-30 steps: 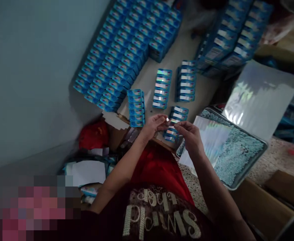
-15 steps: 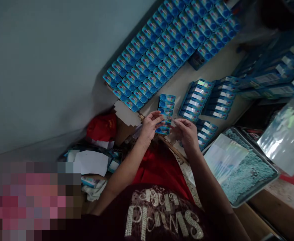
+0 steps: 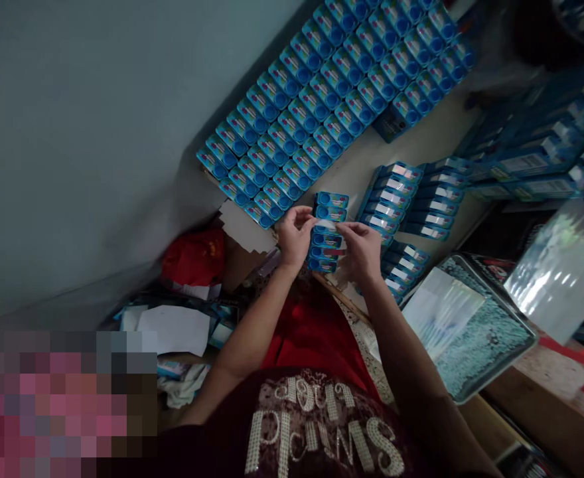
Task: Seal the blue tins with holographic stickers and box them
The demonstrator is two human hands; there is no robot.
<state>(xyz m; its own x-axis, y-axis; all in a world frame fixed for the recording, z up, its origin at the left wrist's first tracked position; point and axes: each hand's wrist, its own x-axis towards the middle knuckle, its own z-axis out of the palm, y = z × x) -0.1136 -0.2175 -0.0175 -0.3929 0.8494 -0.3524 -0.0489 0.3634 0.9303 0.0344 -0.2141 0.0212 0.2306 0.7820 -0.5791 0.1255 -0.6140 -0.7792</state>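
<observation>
My left hand point(image 3: 296, 238) and my right hand point(image 3: 362, 248) are closed in pinches, each on one end of a short pale sticker strip point(image 3: 326, 225). They stretch it flat across a short row of small blue boxes point(image 3: 328, 240) that stand side by side below my fingers. A thin red strip point(image 3: 334, 252) lies across one box near the front of this row. To the right, other blue boxes point(image 3: 394, 198) stand in rows, with shiny whitish strips across their tops.
Many blue boxes point(image 3: 292, 136) fill the table beside the wall. At right is a tray point(image 3: 501, 372) of small teal pieces, partly under a sheet of strips point(image 3: 438, 312). Another shiny sheet point(image 3: 545, 272) sits beyond it. A red bag point(image 3: 195, 259) lies at left.
My hands have come closer to the box row, and the pale strip now spans between them, lying across a box. The view has shifted slightly.
</observation>
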